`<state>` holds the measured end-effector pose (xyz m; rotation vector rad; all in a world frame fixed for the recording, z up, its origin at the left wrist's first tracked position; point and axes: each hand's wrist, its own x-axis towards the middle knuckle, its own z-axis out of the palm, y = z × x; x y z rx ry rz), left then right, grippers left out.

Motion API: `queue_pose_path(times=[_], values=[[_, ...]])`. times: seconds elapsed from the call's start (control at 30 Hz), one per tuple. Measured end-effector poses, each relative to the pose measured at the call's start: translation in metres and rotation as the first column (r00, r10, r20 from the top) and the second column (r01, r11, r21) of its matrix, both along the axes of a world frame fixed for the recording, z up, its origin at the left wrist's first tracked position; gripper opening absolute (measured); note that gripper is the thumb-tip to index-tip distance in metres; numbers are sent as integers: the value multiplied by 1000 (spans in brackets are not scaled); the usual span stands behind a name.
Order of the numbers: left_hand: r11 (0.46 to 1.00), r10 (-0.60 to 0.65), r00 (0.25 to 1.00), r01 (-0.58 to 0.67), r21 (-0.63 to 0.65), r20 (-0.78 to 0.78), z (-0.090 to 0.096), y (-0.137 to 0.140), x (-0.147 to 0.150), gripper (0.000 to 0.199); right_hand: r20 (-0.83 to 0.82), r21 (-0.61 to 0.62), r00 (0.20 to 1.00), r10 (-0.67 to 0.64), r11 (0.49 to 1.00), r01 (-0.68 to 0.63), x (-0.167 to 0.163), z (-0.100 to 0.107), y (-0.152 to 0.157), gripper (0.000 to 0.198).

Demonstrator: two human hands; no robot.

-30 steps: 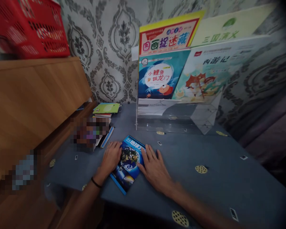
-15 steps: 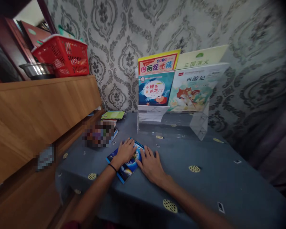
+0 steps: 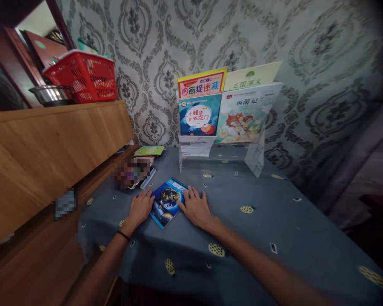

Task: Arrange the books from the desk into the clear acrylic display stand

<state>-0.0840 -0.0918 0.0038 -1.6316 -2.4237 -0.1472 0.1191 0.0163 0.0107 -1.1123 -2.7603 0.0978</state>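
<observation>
Left hand [image 3: 141,207] has slid across the book [image 3: 167,200] to its edge, right hand [image 3: 196,207] opposite (both spread), the rack [image 3: 254,158] stocked, this one outside.

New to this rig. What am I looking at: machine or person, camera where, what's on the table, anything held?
No machine here: these are a person's bare hands. The view comes from one camera worn on the head, looking forward and down, so the forearms enter from the bottom.

On the cloth-covered table lies a blue book with a globe on its cover. The left hand is at its left edge; the right hand overlaps its right edge. It isn't lifted, just flanked by both hands.

Behind it, a clear stand displays four books facing forward. To the left is a pile of books, partly hidden by pixelation. A red basket and a metal bowl sit on the wooden cabinet.
</observation>
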Motion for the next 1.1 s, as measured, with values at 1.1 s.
queue_pose_path(times=[1.1], values=[[996,-51,998,49,79,27,-15,-23,-16,41,-81,-192,983,164,965,-177,11,-4,-55,89]])
